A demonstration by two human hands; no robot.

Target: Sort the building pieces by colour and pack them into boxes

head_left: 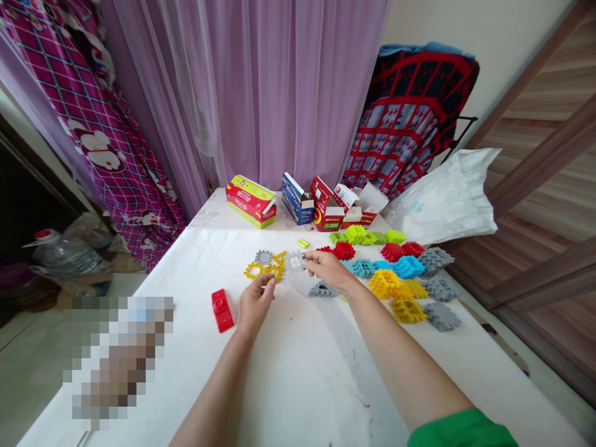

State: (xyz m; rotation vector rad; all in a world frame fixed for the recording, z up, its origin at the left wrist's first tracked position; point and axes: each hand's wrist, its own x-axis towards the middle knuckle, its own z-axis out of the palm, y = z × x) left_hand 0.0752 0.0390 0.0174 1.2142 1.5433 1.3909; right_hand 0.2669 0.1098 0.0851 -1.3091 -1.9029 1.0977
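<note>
White table [293, 372] before lilac curtains [288, 93]

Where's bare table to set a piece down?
Bare table lies between the left forearm and right forearm, and beyond the red block, left of the yellow pieces. Crowded: coloured stacks on the right, boxes along the far edge.
</note>
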